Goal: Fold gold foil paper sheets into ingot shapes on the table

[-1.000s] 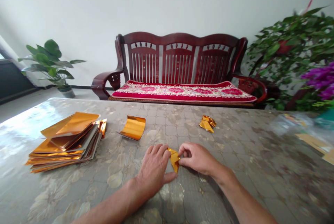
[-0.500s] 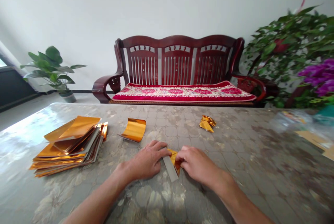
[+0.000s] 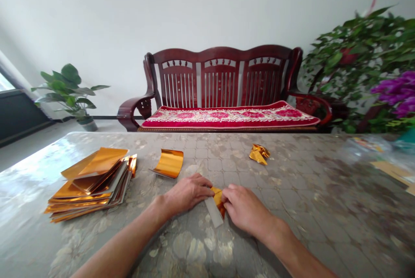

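Note:
My left hand (image 3: 185,192) and my right hand (image 3: 242,208) meet over a small piece of gold foil paper (image 3: 216,203) lying on the table (image 3: 292,196). Its white underside shows as a narrow strip below the hands. Both hands have their fingertips pinched and pressed on the paper, holding it flat against the tabletop. A curled single gold sheet (image 3: 169,163) lies just beyond my left hand. A folded gold paper shape (image 3: 258,154) rests further back, right of centre.
A fanned stack of gold foil sheets (image 3: 90,180) sits at the left. Clear plastic bags and yellowish packets (image 3: 382,157) lie at the far right edge. Behind the table stand a red wooden bench (image 3: 223,92), a potted plant (image 3: 73,94) and flowering plants (image 3: 372,66).
The gold paper went from being held up between both hands to lying pressed on the table with its white side showing. The view tilted slightly; the hands stayed close together.

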Tool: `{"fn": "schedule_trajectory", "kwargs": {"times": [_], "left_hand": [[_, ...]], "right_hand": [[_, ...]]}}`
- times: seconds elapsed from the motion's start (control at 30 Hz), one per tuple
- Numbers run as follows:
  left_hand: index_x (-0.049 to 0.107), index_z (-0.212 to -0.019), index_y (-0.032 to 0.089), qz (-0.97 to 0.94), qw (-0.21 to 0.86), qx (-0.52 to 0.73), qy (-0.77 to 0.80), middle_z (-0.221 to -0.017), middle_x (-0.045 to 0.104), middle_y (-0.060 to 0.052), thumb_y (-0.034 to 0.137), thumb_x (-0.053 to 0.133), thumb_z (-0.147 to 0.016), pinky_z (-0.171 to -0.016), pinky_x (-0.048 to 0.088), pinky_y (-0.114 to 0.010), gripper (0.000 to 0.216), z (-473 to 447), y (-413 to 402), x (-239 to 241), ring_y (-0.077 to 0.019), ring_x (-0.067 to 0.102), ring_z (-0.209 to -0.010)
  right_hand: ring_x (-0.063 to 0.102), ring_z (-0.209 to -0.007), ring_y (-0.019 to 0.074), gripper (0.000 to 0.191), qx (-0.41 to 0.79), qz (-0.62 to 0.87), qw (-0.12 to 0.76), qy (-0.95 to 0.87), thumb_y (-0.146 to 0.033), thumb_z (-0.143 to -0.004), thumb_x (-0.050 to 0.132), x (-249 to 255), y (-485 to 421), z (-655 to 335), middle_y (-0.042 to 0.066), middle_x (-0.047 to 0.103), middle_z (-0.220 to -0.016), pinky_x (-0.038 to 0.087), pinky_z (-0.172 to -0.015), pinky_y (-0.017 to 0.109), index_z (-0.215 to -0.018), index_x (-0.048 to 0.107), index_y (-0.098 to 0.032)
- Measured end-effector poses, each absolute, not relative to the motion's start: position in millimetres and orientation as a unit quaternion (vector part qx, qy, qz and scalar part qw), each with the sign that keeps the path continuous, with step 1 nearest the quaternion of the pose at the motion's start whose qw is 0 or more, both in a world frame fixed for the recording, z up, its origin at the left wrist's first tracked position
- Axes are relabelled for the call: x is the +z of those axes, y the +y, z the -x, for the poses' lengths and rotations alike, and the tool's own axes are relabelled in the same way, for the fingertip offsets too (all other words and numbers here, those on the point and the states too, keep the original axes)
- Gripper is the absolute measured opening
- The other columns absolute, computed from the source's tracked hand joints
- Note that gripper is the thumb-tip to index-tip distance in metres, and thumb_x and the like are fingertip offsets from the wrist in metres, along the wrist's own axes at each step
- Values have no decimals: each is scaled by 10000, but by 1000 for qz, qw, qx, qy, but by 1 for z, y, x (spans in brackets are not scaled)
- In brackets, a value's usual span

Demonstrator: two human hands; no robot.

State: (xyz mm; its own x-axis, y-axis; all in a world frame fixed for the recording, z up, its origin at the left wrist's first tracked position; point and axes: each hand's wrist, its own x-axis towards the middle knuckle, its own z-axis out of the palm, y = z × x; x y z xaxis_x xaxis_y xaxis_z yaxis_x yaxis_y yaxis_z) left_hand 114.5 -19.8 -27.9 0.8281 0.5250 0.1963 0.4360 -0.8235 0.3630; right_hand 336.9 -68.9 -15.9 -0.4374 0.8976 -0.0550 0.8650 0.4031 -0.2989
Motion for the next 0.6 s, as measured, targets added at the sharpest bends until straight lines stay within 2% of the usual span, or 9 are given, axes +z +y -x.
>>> {"fn": "schedule_trajectory", "kwargs": {"times": [0.1,0.2,0.3,0.43,0.6], "left_hand": [[694,-1161,253,-950,161,161,212,-1194,683,-68,189,458,-978,-983,474,-321,305,-112,-14,-33,-192,625,-1102],[668,-1210,261,-958,160,139,194,-1269,655,-67,48,474,-893,-1024,464,-343,428,-108,-10,-30,-201,603,-1168],[639,-1254,255,-964,145,102,199,-1344,608,-79,-14,515,-811,-1044,460,-356,533,-105,-8,-22,-223,577,-1220],[637,-1246,252,-966,123,92,207,-1348,601,-87,14,524,-845,-1023,477,-338,480,-106,-6,-18,-222,598,-1197],[647,-1210,235,-963,102,114,221,-1337,605,-79,98,457,-929,-1014,476,-325,366,-110,-5,-26,-208,601,-1181]], "right_hand": [[635,-873,207,202,139,522,42,-841,-109,-815,476,-11,-75,-336,73,661,-903,414,-734,287,-822,662,-188],[627,-911,227,178,140,520,30,-842,-165,-835,496,-7,-83,-333,99,651,-953,436,-784,306,-874,670,-167],[605,-976,265,204,139,529,28,-837,-222,-823,552,-6,-91,-328,137,631,-1027,447,-847,338,-958,678,-134],[562,-1057,293,295,127,539,37,-832,-198,-807,575,-8,-92,-325,166,603,-1098,436,-919,363,-1068,670,-100],[526,-1089,301,309,130,543,43,-829,-244,-790,626,-9,-82,-332,175,590,-1124,421,-958,376,-1055,680,-95]]}}
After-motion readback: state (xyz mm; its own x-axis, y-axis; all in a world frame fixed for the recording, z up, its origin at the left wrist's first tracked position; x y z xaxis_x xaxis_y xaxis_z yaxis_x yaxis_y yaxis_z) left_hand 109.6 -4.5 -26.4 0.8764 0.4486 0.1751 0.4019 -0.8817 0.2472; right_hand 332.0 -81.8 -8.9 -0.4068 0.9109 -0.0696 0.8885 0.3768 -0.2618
